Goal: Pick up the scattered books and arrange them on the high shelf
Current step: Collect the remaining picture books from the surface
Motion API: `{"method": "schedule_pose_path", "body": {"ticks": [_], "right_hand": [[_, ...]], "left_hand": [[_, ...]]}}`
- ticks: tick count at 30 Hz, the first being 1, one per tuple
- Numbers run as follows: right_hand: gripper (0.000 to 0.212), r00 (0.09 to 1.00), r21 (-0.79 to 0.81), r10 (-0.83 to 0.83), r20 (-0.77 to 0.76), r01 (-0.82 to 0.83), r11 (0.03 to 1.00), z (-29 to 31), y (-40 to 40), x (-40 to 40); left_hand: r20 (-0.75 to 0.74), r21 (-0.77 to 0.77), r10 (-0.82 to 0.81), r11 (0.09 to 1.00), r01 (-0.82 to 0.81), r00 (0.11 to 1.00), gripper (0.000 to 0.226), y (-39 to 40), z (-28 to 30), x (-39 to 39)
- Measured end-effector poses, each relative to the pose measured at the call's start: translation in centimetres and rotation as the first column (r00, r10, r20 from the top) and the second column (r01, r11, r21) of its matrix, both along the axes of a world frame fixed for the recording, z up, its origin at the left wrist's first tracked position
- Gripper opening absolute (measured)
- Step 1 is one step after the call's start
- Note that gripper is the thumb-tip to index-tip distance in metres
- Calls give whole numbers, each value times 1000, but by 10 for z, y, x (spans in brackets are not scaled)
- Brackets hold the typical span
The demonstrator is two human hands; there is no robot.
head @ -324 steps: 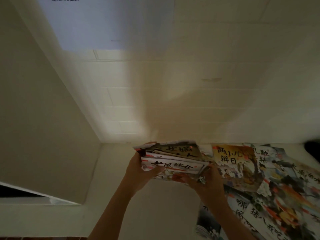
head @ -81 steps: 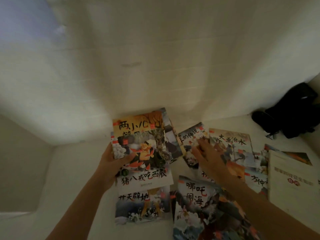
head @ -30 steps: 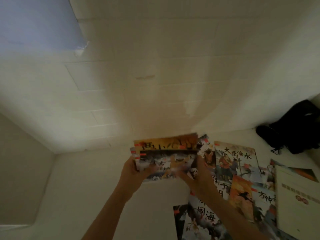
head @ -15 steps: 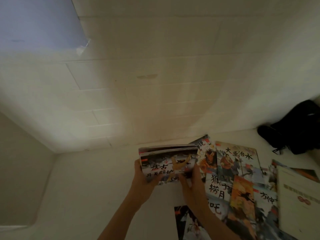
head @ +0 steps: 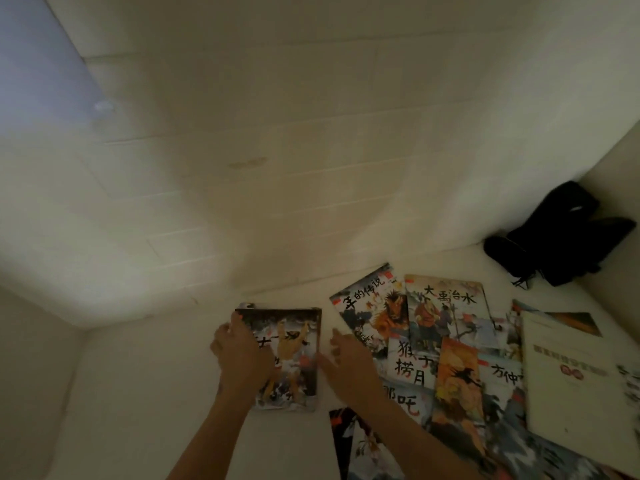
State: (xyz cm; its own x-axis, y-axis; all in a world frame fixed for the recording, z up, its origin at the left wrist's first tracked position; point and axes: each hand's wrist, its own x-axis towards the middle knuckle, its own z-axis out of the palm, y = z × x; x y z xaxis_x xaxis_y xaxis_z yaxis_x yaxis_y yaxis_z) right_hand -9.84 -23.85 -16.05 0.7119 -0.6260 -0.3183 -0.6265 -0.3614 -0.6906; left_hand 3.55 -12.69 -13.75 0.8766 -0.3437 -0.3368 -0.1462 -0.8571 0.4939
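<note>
A stack of books [head: 289, 355] lies flat on the white shelf [head: 145, 393], left hand [head: 242, 358] resting on its left edge with fingers curled over it, grip on the stack. Right hand [head: 349, 358] sits just at the stack's 3 o'clock edge, fingers loosely spread, holding nothing. Scattered books [head: 446, 344] overlap from 3 to 5 o'clock, a black bag [head: 557, 237] at 2 o'clock in the corner; bare shelf lies at 9 o'clock up to the side wall [head: 31, 375].

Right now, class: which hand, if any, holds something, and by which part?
The left hand holds the stack of books at its left edge, flat on the shelf. The right hand holds nothing, fingers beside the stack's right edge.
</note>
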Motion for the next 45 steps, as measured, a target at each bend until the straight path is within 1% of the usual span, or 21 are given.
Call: {"method": "schedule_pose_path", "body": {"ticks": [2, 4, 7, 9, 11, 14, 16, 18, 21, 24, 26, 29, 31, 32, 33, 34, 37, 39, 41, 43, 45], "right_hand": [[35, 987, -59, -121, 107, 128, 990, 14, -28, -14], [26, 959, -130, -230, 166, 253, 959, 25, -64, -39], [36, 936, -278, -349, 45, 347, 896, 30, -124, -83], [52, 905, -349, -413, -104, 355, 867, 20, -163, -111], [68, 876, -366, -416, -246, 313, 876, 6, -189, -129], [94, 831, -354, -371, -414, 229, 907, -9, -199, -138], [105, 844, -378, -344, -412, 185, 907, -12, -194, -139], [110, 847, -380, -362, -389, 211, 901, -11, -192, -138], [111, 830, -355, -413, -375, 283, 891, -4, -200, -139], [113, 871, -300, -421, -254, 343, 890, -4, -205, -139], [119, 847, -303, -443, -294, 358, 883, -3, -208, -136], [131, 803, -352, -462, -376, 338, 873, -1, -213, -134], [138, 799, -371, -461, -387, 323, 871, -4, -214, -134], [141, 800, -377, -453, -393, 309, 873, -7, -213, -134], [142, 805, -379, -440, -398, 292, 878, -8, -211, -132], [141, 812, -377, -426, -400, 278, 884, -10, -209, -130], [137, 851, -325, -403, -336, 297, 898, -13, -205, -123], [129, 896, -250, -377, -236, 319, 914, -13, -203, -120], [113, 929, -180, -349, -121, 326, 928, -12, -202, -121], [92, 926, -80, -378, 13, 378, 922, -8, -203, -125], [88, 909, -13, -411, 66, 413, 911, -3, -207, -137]], "left_hand": [[25, -158, -88, 983, 90, 996, 66, -28, 6, -18], [-20, -234, -189, 956, 179, 982, 55, -58, 10, -42], [-136, -260, -299, 931, 257, 945, 63, -94, 4, -78], [-247, -202, -247, 959, 199, 937, 76, -115, -4, -99], [-297, -124, -103, 990, 69, 949, 85, -136, -7, -115], [-336, -156, 94, 976, -153, 937, 88, -163, -6, -123], [-400, -196, 211, 931, -309, 892, 79, -177, -6, -120], [-431, -183, 299, 895, -408, 851, 79, -187, -6, -114], [-334, -61, 387, 901, -430, 859, 92, -196, -2, -108], [-363, -167, 375, 874, -456, 853, 87, -200, -11, -106], [-403, -207, 358, 861, -465, 842, 83, -203, -21, -104], [-423, -183, 349, 871, -456, 836, 84, -210, -26, -99], [-460, -212, 282, 886, -412, 842, 83, -216, -30, -98], [-490, -260, 240, 877, -403, 838, 74, -219, -28, -99], [-513, -291, 196, 876, -384, 835, 65, -221, -23, -102], [-524, -321, 140, 881, -347, 840, 63, -223, -21, -106], [-424, -343, -93, 937, -65, 901, 90, -221, -17, -118], [-361, -392, -204, 918, 51, 910, 90, -215, -18, -123], [-369, -458, -230, 888, 39, 901, 84, -208, -20, -122], [-386, -499, -213, 867, -9, 897, 77, -201, -19, -119], [-377, -555, -218, 832, -31, 900, 71, -195, -16, -113]]}}
